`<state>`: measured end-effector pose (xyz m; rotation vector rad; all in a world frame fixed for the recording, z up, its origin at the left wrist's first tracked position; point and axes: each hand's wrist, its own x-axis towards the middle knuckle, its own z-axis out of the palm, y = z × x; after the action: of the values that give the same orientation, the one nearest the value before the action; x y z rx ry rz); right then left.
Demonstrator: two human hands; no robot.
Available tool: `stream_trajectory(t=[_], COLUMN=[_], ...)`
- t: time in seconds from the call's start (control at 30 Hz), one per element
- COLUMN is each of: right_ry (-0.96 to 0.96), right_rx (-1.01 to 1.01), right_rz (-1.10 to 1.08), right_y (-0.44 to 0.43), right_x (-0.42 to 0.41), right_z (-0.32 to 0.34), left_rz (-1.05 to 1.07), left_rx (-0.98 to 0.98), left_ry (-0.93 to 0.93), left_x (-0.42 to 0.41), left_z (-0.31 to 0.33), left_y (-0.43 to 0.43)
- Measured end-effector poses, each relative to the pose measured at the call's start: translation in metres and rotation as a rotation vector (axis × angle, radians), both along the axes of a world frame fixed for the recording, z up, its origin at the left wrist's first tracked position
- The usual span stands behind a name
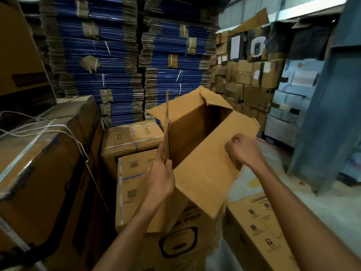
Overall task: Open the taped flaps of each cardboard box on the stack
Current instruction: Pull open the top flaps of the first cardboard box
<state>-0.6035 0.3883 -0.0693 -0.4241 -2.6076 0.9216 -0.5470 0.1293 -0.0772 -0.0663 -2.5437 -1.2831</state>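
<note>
A tall brown cardboard box stands in front of me with its top open and a dark hollow inside. My left hand pinches the near edge of the upright left flap. My right hand is closed on the edge of the wide right flap, which is folded outward and down. The far flap stands up behind the opening. The box's front carries a black printed logo.
Closed printed boxes stand left of it and behind; another lies low on the right. A large strapped, wrapped carton fills the left. Bundles of flat blue cartons and a wall of boxes rise behind. Grey floor shows at right.
</note>
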Motion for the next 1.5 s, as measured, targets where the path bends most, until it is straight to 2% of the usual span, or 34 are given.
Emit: stream_trajectory(t=[0.07, 0.13, 0.23, 0.3, 0.37, 0.47, 0.53, 0.57, 0.6, 0.63, 0.7, 0.77, 0.8, 0.9, 0.97, 1.0, 1.07, 1.13, 1.2, 1.27, 1.3, 1.37, 1.5], right_ry=[0.124, 0.221, 0.284, 0.320, 0.352, 0.345, 0.321, 0.299, 0.275, 0.246, 0.220, 0.204, 0.178, 0.112, 0.085, 0.021, -0.164, -0.238, -0.024, 0.299, 0.413, 0.523, 0.511], right_rx=[-0.204, -0.575, -1.254, -1.494, -1.599, -1.661, -1.610, -1.571, -1.511, -1.433, -1.268, -1.148, -1.120, -0.950, -0.776, -0.762, -0.906, -1.238, -1.650, -1.876, -1.911, -1.909, -1.798], right_rz=[-0.112, -0.158, 0.091, 0.191, 0.240, 0.332, 0.424, 0.468, 0.494, 0.499, 0.482, 0.481, 0.503, 0.515, 0.423, 0.414, 0.430, 0.444, 0.385, 0.248, 0.172, 0.040, -0.202], right_y=[-0.014, -0.030, -0.061, -0.072, -0.074, -0.081, -0.087, -0.091, -0.097, -0.104, -0.119, -0.129, -0.133, -0.142, -0.147, -0.149, -0.154, -0.153, -0.142, -0.116, -0.099, -0.069, -0.035], right_x=[0.029, 0.053, 0.072, 0.074, 0.069, 0.063, 0.058, 0.055, 0.052, 0.050, 0.049, 0.048, 0.048, 0.060, 0.070, 0.076, 0.084, 0.084, 0.078, 0.074, 0.074, 0.073, 0.071], right_z=[-0.020, -0.044, -0.055, -0.049, -0.043, -0.024, -0.008, 0.001, 0.008, 0.015, 0.028, 0.034, 0.036, 0.035, 0.020, 0.011, -0.007, -0.025, -0.036, -0.040, -0.039, -0.036, -0.043], left_rz=[-0.007, -0.021, -0.071, -0.144, -0.227, -0.420, -0.632, -0.675, -0.656, -0.552, -0.242, -0.001, 0.038, 0.071, 0.098, 0.127, 0.150, 0.116, 0.059, -0.005, -0.032, -0.080, -0.167], left_rx=[-0.022, -0.032, 0.005, 0.090, 0.163, 0.241, 0.298, 0.261, 0.201, 0.129, 0.074, 0.080, 0.067, 0.150, 0.319, 0.425, 0.650, 0.891, 1.044, 1.148, 1.190, 1.297, 1.483], left_ry=[-0.011, -0.014, -0.057, -0.096, -0.133, -0.264, -0.297, -0.280, -0.211, -0.134, 0.004, 0.013, -0.010, -0.027, -0.058, -0.062, -0.108, -0.154, -0.208, -0.265, -0.291, -0.335, -0.413], left_x=[-0.008, -0.012, -0.020, -0.019, -0.013, -0.005, -0.001, -0.001, -0.003, -0.008, -0.015, -0.020, -0.023, -0.029, -0.037, -0.043, -0.053, -0.063, -0.061, -0.049, -0.043, -0.029, -0.015], left_z=[0.006, 0.012, 0.012, 0.012, 0.011, 0.005, -0.001, -0.005, -0.010, -0.014, -0.016, -0.007, -0.002, 0.023, 0.035, 0.040, 0.049, 0.051, 0.047, 0.036, 0.028, 0.012, -0.010], left_y=[0.003, 0.008, 0.008, 0.004, -0.004, -0.022, -0.032, -0.035, -0.038, -0.038, -0.035, -0.029, -0.027, -0.016, -0.007, -0.001, 0.012, 0.025, 0.037, 0.046, 0.050, 0.057, 0.068])
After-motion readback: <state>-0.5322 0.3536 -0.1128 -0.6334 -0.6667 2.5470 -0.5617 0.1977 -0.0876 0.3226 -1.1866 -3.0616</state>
